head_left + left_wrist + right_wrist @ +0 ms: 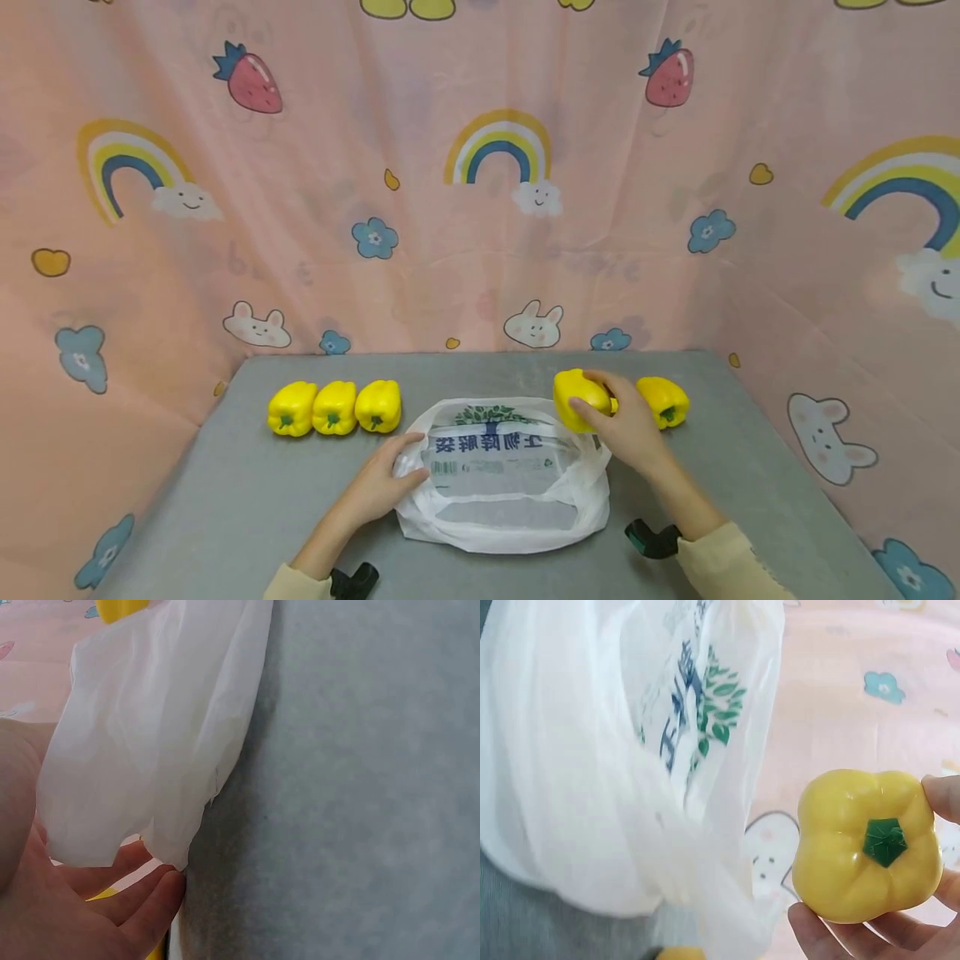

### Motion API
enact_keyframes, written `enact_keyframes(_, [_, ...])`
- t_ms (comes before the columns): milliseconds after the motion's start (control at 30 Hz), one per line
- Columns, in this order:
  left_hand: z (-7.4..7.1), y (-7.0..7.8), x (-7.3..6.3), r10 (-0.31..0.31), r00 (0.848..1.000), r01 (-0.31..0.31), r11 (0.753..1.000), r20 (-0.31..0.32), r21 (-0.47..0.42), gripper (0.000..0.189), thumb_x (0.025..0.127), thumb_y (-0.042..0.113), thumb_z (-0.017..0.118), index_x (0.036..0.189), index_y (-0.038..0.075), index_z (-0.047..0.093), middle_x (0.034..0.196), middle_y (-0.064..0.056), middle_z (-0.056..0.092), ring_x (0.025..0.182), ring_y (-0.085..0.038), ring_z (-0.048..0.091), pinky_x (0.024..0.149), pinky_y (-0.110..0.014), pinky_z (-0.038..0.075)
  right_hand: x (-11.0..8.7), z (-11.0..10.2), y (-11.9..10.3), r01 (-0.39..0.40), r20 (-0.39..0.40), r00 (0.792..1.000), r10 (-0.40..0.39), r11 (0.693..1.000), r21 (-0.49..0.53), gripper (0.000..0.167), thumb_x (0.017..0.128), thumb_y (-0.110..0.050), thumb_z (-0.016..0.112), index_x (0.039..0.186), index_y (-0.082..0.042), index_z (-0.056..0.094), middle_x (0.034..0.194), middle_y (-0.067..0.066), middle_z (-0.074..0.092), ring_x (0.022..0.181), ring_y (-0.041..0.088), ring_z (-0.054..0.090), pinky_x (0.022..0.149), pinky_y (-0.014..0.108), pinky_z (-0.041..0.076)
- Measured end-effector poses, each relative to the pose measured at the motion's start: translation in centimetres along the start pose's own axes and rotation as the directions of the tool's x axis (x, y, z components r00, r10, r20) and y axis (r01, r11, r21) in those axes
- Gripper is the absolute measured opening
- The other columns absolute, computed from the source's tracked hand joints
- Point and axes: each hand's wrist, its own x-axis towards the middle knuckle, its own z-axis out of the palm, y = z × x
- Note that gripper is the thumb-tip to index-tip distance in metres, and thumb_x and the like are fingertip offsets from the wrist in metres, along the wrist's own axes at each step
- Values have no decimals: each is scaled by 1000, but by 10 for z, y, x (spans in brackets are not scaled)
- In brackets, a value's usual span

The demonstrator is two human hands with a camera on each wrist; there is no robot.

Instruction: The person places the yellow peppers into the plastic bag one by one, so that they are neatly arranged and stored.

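A white plastic bag (517, 537) with printed dark characters and a green tree lies on the grey table, its mouth spread wide. My left hand (386, 479) holds the bag's left edge. In the left wrist view, the thin white film (150, 742) passes between its thumb side and its fingers (154, 907). My right hand (626, 421) grips a yellow bell pepper (576, 398) above the bag's right rear rim. The right wrist view shows this bell pepper (855, 862) with its green stem facing the camera, thumb and fingers around its sides.
Three yellow bell peppers (335, 408) stand in a row at the back left of the table (247, 500). Another yellow bell pepper (663, 402) sits behind the right hand. A pink printed curtain (480, 275) encloses the table's back and sides.
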Motion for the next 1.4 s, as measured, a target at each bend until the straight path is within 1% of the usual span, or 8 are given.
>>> enact_keyframes(133, [1, -1, 1, 22, 1000, -22, 1000, -9, 4, 52, 93, 19, 74, 142, 11, 57, 148, -17, 51, 139, -40, 43, 113, -64, 30, 0, 9, -7, 3, 23, 1000, -4, 1000, 18, 62, 97, -40, 69, 144, -3, 52, 140, 21, 53, 119, 36, 54, 98, 55, 50])
enact_keyframes(433, [2, -2, 2, 13, 1000, -13, 1000, -9, 8, 52, 94, 20, 73, 142, 13, 57, 149, -16, 50, 139, -40, 42, 113, -65, 31, -1, 32, -19, 26, 75, 997, -31, 997, 66, 59, 95, -38, 72, 141, -6, 55, 140, 18, 54, 120, 33, 55, 100, 54, 50])
enact_keyframes(633, [3, -2, 4, 27, 1000, -27, 1000, -2, 3, 52, 94, 21, 73, 143, 13, 56, 149, -16, 50, 139, -40, 42, 113, -65, 31, -1, 43, -24, 34, 87, 996, -35, 999, 22, 57, 94, -38, 73, 140, -7, 57, 137, 17, 56, 115, 32, 57, 96, 51, 53])
enact_keyframes(833, [1, -4, 2, 26, 1000, -26, 1000, -11, 6, 52, 94, 21, 73, 143, 13, 57, 148, -16, 51, 138, -39, 44, 113, -63, 33, -1, 58, -32, 30, 130, 991, -31, 999, 15, 60, 94, -41, 71, 141, -8, 56, 140, 15, 55, 122, 33, 55, 100, 53, 50])
enact_keyframes(967, [-4, -3, -1, 22, 1000, -22, 1000, -6, -9, 53, 95, 21, 73, 144, 12, 56, 147, -16, 51, 135, -37, 48, 111, -59, 38, 0, 68, -39, 12, 156, 988, -16, 1000, 24, 58, 93, -40, 73, 141, -10, 57, 140, 12, 55, 122, 31, 55, 102, 51, 50])
enact_keyframes(1167, [-11, 0, 0, 25, 1000, -25, 997, -6, -66, 53, 96, 18, 72, 144, 7, 54, 146, -20, 50, 122, -39, 59, 97, -50, 53, 3, 84, -47, 31, 158, 987, -35, 999, 24, 55, 91, -37, 74, 138, -11, 60, 137, 8, 59, 117, 27, 57, 98, 48, 52])
enact_keyframes(1300, [-11, -1, 1, 35, 999, -34, 998, 13, -61, 53, 96, 18, 72, 145, 7, 53, 147, -21, 50, 122, -38, 59, 98, -50, 53, 4, 94, -51, 35, 175, 984, -41, 999, 34, 54, 92, -36, 74, 138, -12, 60, 136, 7, 60, 116, 25, 57, 98, 48, 51])
enact_keyframes(1400, [-9, -3, 1, 30, 999, -29, 998, 16, -51, 53, 96, 20, 72, 145, 10, 54, 148, -18, 50, 127, -37, 56, 103, -53, 49, 5, 101, -53, 13, 198, 980, -24, 998, 59, 53, 92, -36, 74, 137, -12, 60, 136, 7, 59, 116, 25, 57, 98, 47, 51])
